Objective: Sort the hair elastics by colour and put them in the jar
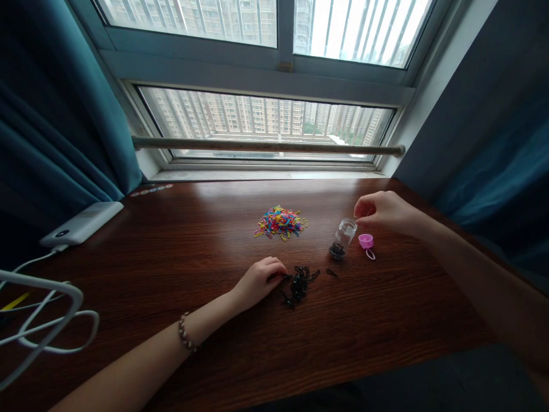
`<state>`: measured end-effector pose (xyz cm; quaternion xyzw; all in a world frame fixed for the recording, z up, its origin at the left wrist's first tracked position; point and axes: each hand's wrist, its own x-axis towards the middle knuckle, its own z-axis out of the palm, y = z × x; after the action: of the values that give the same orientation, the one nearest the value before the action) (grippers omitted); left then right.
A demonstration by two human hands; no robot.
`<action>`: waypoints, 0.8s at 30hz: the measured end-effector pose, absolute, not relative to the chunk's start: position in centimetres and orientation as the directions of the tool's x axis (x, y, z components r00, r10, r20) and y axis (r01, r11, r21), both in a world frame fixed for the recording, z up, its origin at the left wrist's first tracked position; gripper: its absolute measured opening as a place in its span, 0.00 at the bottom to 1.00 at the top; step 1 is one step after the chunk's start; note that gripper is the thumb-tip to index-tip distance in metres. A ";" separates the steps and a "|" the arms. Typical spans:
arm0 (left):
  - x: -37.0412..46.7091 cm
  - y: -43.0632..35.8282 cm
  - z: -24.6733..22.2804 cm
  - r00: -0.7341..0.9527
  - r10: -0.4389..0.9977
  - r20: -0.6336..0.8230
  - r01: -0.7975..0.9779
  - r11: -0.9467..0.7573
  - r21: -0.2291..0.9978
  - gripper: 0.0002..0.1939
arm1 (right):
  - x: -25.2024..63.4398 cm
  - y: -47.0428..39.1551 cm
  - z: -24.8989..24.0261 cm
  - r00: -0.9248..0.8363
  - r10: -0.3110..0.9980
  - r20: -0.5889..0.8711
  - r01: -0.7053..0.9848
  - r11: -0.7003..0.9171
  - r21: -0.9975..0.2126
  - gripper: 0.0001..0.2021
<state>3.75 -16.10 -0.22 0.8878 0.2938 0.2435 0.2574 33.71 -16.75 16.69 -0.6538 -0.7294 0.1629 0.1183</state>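
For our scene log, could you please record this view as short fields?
Left hand: fingertips at a loose pile of small black clips
Right hand: beside the mouth of a clear, round jar; grip unclear
Jar contents: some black clips at the bottom
Right of jar: pink plastic cap with loop
Further pile: small multicoloured clips
Surface: dark reddish-brown wood-grain table

Bare tabletop (206,223) runs left of the colorful pile (281,222); the open jar (343,237) and pink cap (366,241) obstruct the right.
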 end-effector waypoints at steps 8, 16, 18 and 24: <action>3.8 -16.3 0.1 0.688 0.678 0.257 0.433 -0.668 0.605 0.05 | 29.7 -22.0 10.5 -0.298 0.951 -0.088 0.941 0.277 -0.192 0.07; 3.5 -16.4 0.3 0.662 0.709 0.244 0.444 -0.632 0.635 0.05 | 28.3 -22.5 3.4 -0.262 0.964 -0.047 0.963 0.258 -0.075 0.06; 3.5 -16.3 0.4 0.664 0.710 0.234 0.447 -0.628 0.637 0.05 | 28.0 -22.3 3.2 -0.271 0.962 -0.023 0.952 0.264 -0.153 0.06; 3.5 -16.4 0.9 0.713 0.669 0.207 0.419 -0.645 0.639 0.09 | 26.3 -21.7 2.6 -0.425 0.897 0.120 0.732 0.419 -0.538 0.05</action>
<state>3.51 -16.43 0.94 0.8802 0.3093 0.2183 0.2864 26.26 -21.68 2.58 -0.4975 -0.8184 0.2071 0.1995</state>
